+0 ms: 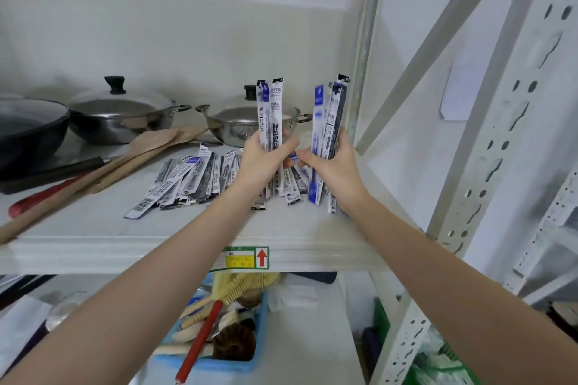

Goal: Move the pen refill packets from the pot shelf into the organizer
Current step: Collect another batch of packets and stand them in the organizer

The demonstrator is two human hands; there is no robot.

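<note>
Several pen refill packets (184, 178) lie fanned out on the white pot shelf (93, 228). My left hand (261, 159) grips an upright bunch of packets (270, 112) above the pile. My right hand (333, 166) holds a second upright bunch (330, 122) near the shelf's right post, and its fingertips pinch a small blue-and-white packet end between the two hands. More packets (292, 184) lie under and between my hands. No organizer is in view.
Two lidded steel pots (122, 112) (240, 122) and a dark wok (28, 131) stand at the back. Wooden spatulas (131, 156) and a red-handled tool (37, 197) lie at the left. Below, a blue bin (219, 347) holds brushes. Perforated rack posts (488, 166) stand at the right.
</note>
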